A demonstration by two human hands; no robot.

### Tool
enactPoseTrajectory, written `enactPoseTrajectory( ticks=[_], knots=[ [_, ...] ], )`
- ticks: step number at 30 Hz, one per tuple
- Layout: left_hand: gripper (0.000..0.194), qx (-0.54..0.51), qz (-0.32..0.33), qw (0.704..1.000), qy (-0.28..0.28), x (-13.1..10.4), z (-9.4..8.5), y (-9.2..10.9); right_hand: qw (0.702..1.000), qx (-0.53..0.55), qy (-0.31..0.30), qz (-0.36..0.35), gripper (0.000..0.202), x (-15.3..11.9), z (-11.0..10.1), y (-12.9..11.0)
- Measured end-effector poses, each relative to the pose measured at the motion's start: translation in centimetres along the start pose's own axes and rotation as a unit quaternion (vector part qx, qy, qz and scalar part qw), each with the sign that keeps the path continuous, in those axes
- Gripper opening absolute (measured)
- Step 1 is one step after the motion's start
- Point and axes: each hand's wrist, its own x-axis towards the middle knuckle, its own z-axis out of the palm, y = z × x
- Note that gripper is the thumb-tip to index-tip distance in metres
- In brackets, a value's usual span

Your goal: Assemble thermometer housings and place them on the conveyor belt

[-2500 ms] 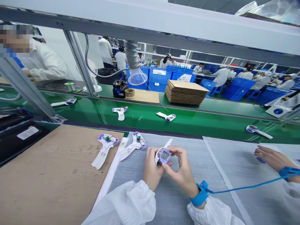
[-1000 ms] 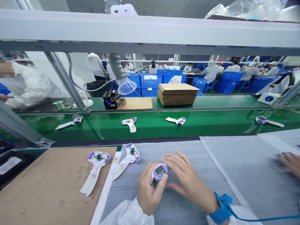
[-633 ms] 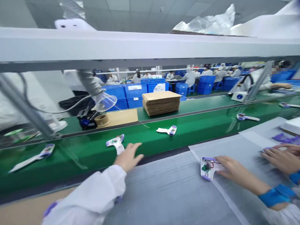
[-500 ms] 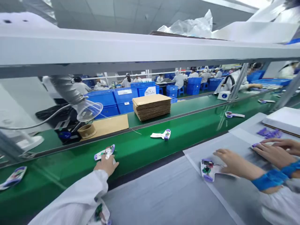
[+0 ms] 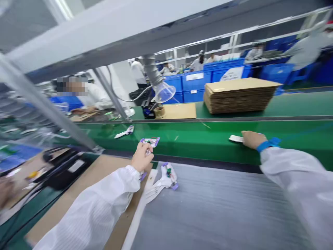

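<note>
White half-shell [image 5: 153,143] up at the green belt [image 5: 197,142], and half of it is lost to us: the left hand [image 5: 142,154] covers its handle, only the wide end shows, and blur smears the small parts inside. Over on the right, a second half-shell [image 5: 236,138] is more hidden yet, its white handle poking out beside the right hand [image 5: 253,139], a sliver of purple past the knuckles, the rest underneath. And a purple scrap [image 5: 143,176] peeps out by the left wrist, its body out of sight.

Now the looks: purple pieces at both corners of that wide end, red wiring looping between them, the white shell open-faced.

Position next! The wide end juts out beyond the left fingertips, thumb and fingers pinching the handle; lifted or resting on the belt, I can't tell. Right hand is bunched over its piece, palm down, and how firmly the fingers close, I can't see.

Just right of the left wrist, a third half-shell [image 5: 166,178] lies on the pale mat [image 5: 213,201], green board showing; a fourth half-shell [image 5: 125,132] lies on the belt, beyond the left hand and further left.
</note>
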Motion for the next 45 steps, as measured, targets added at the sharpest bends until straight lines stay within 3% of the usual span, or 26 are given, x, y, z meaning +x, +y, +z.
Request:
enactPoseTrajectory(
  ticks=[3,6,8,10,12,14,15,16,17,18,19,20,21,23,26,28,31,36,38,42,45],
  knots=[
    [0.010,0.020,-0.045,0.998,0.028,-6.6,-3.2,-4.1,0.997,-0.007,0.007,-0.081,0.026,-1.5,-0.2,-1.4],
    [0.007,0.030,-0.083,0.996,0.032,-11.9,-4.2,-7.2,0.984,-0.005,0.044,-0.171,0.033,-5.2,-1.5,-4.0],
    [0.008,0.031,-0.090,0.995,0.019,-13.9,-4.4,-7.9,0.953,0.025,0.106,-0.282,0.031,-8.7,-2.9,-6.2],
    [0.010,0.046,-0.084,0.995,0.023,-14.8,-5.0,-6.8,0.890,0.069,0.184,-0.411,0.030,-12.7,-4.8,-8.6],
    [0.019,0.038,-0.068,0.996,0.045,-14.6,-5.9,-4.0,0.830,0.089,0.235,-0.498,0.035,-17.0,-6.8,-11.1],
    [0.028,-0.081,-0.039,0.996,0.029,-13.8,-6.3,-0.1,0.787,0.097,0.266,-0.549,0.035,-21.0,-8.5,-13.5],
    [0.032,-0.196,-0.015,0.980,-0.030,-13.4,-6.0,1.9,0.768,0.098,0.274,-0.570,0.032,-22.5,-9.0,-14.5],
    [0.036,-0.321,-0.008,0.938,-0.134,-13.1,-5.3,3.8,0.755,0.100,0.284,-0.583,0.029,-23.8,-9.3,-15.3],
    [0.043,-0.429,0.001,0.860,-0.277,-12.8,-4.2,5.5,0.747,0.101,0.292,-0.589,0.026,-24.7,-9.3,-15.9],
    [0.050,-0.502,0.012,0.762,-0.409,-12.6,-2.8,6.9,0.746,0.100,0.297,-0.587,0.024,-25.2,-9.0,-16.1],
    [0.054,-0.555,0.018,0.674,-0.486,-12.6,-1.2,8.0,0.753,0.099,0.296,-0.579,0.025,-25.4,-8.6,-15.9],
    [0.055,-0.593,0.017,0.602,-0.534,-12.6,0.5,8.8,0.766,0.102,0.293,-0.564,0.027,-25.3,-8.0,-15.5],
    [0.054,-0.621,0.010,0.557,-0.550,-12.7,2.1,9.3,0.783,0.113,0.291,-0.538,0.029,-25.0,-7.3,-14.9],
    [0.053,-0.666,-0.014,0.525,-0.530,-12.9,4.7,9.9,0.833,0.174,0.290,-0.438,0.033,-24.4,-5.9,-13.3],
    [0.051,-0.688,-0.037,0.529,-0.495,-13.1,6.6,10.3,0.888,0.322,0.251,-0.212,0.033,-23.3,-4.3,-12.3],
    [0.053,-0.681,-0.043,0.536,-0.497,-13.3,7.0,10.4,0.888,0.405,0.172,-0.136,0.032,-22.6,-3.6,-13.0],
    [0.057,-0.658,-0.035,0.551,-0.511,-13.5,7.1,9.9,0.857,0.481,0.105,-0.148,0.017,-21.7,-2.7,-15.0],
    [0.053,-0.654,-0.001,0.576,-0.491,-13.3,7.2,8.6,0.803,0.548,0.099,-0.214,0.021,-21.3,-1.6,-16.5],
    [0.045,-0.651,-0.011,0.607,-0.456,-13.4,7.3,8.7,0.791,0.562,0.105,-0.216,0.021,-21.3,-1.0,-16.2],
    [0.036,-0.604,-0.021,0.712,-0.357,-13.8,7.3,9.8,0.780,0.594,0.089,-0.173,0.013,-21.3,0.1,-15.7],
    [0.034,-0.570,-0.009,0.747,-0.341,-14.2,7.2,10.2,0.785,0.596,0.079,-0.153,0.019,-21.6,0.3,-15.7]
  ],
)
